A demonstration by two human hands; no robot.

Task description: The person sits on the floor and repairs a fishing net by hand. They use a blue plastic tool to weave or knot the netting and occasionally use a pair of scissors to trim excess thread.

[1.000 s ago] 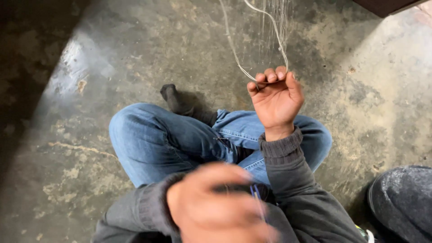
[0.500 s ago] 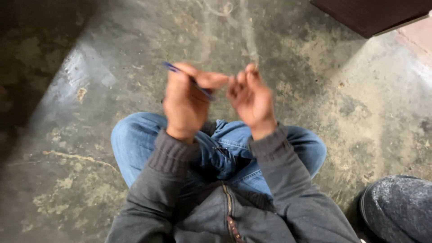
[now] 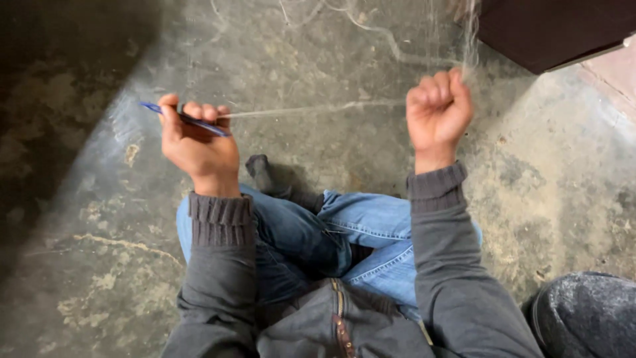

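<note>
Head view, looking down on a seated person with legs crossed on a bare concrete floor (image 3: pixel 318 66).

Left hand (image 3: pixel 199 136): raised, back of hand toward the camera, fingers curled narrow around a thin blue tool (image 3: pixel 185 118). The tool lies slanted across the fingertips; one tip sticks out past the thumb side, the other end ends near the knuckles. Kind of tool cannot be told, it is slim and partly blurred.

Right hand (image 3: pixel 438 111): raised, closed into a fist, knuckles up. A bundle of pale thread (image 3: pixel 311 109) comes out of the top of the fist and runs upward toward the far edge of the floor, where it fans into fine, hazy strands.

One strand of the thread stretches nearly level between the two hands, from the blue tool to the fist. It looks taut. Further loops of thread lie on the floor near the far edge; detail too faint to follow.

Both arms in grey sleeves with ribbed cuffs. Blue jeans (image 3: pixel 298 232) below the hands; a dark socked foot (image 3: pixel 260 171) rests on the floor just beside the left wrist.

Dark brown panel (image 3: pixel 550 30) at the far right corner of the floor. A dark grey rounded object (image 3: pixel 586 311) sits at the near right corner, partly cut off.
</note>
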